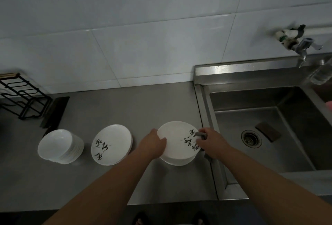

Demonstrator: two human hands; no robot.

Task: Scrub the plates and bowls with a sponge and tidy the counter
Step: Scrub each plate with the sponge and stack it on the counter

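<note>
Two hands are set on the plate (175, 141), just left of the sink (251, 97) on the table (107, 110). Its rim away from the sink is gripped by the left hand (153, 143). The sponge (200, 134) is grasped by the fingers (204, 131) of the right hand (212, 142) at the sink-side rim, so the unscrubbed face lies away from the sink.

Black wire rack (23, 99) standing far left against tiled wall (143, 27), dark flat object (55, 111) lying beside it (blade or board, unclear); tap (303, 45) hanging over steel sink (251, 97).
</note>
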